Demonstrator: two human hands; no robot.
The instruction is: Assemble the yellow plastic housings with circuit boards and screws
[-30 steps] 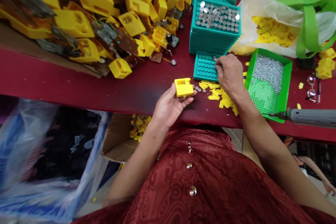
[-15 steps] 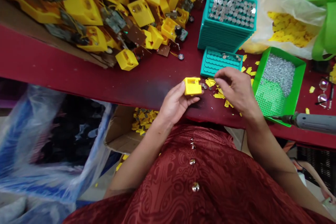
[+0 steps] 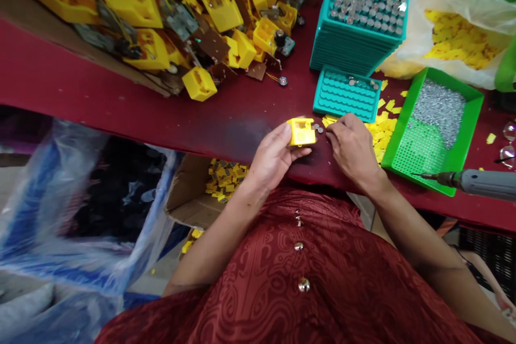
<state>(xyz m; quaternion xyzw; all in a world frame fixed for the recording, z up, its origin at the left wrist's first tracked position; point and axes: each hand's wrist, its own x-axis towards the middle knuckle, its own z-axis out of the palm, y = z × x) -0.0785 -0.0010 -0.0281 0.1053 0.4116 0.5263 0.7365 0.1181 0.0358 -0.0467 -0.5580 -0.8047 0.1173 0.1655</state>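
Observation:
My left hand (image 3: 271, 158) grips a small yellow plastic case (image 3: 303, 138), its cut-out side facing up and a dotted grille on its front. Just right of the case, a few button cells (image 3: 320, 129) lie on the red table. My right hand (image 3: 352, 145) is down at the table beside them, thumb and fingers pinched together. Whatever may be between those fingertips is hidden. Small flat yellow plastic tabs (image 3: 382, 134) are scattered behind and right of that hand. Beyond it sits a teal tray (image 3: 342, 98) with a few button cells at its right end.
A stack of teal trays (image 3: 342, 48) topped with button cells stands behind. At right are a green bin (image 3: 471, 110) of small metal parts, a grey electric screwdriver (image 3: 487, 180) and a bag (image 3: 407, 37) of yellow pieces. Yellow housings with wiring (image 3: 199, 85) pile up at left.
My right hand has come down and toward me from the teal tray's edge to the table by the button cells. My left hand keeps holding the yellow case. The view has shifted slightly.

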